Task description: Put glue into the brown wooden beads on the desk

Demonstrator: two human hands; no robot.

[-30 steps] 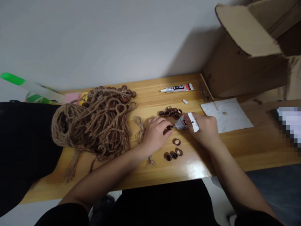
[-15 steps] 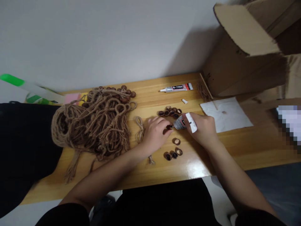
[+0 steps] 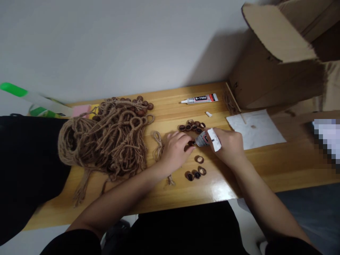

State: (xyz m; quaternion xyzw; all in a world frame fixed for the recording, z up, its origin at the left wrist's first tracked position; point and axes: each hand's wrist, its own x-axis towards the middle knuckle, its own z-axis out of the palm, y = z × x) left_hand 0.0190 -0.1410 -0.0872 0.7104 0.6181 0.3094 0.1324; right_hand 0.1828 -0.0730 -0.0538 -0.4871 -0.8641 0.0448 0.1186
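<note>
My left hand (image 3: 175, 150) pinches a small brown nut shell (image 3: 190, 143) between thumb and fingers, partly hidden by them. My right hand (image 3: 230, 146) is closed round a tube of glue (image 3: 202, 139), its nozzle end pointing left at the shell and touching or almost touching it. Several open shell pieces (image 3: 196, 125) lie grouped just beyond my hands. Nearer to me are a single shell with a pale inside (image 3: 199, 159) and a short row of shell pieces (image 3: 197, 175). A knotted length of twine (image 3: 157, 141) runs under my left hand.
A large heap of brown jute cord (image 3: 114, 138) with round brown nuts covers the left of the table. At the back lie a B-7000 glue tube (image 3: 200, 99) and a white cap (image 3: 208, 114). White paper (image 3: 261, 131) and a cardboard box (image 3: 265, 78) are at right.
The glue tube in my right hand has shifted slightly, its tail end tipping a little left and down. My left hand and the shell stay in place.
</note>
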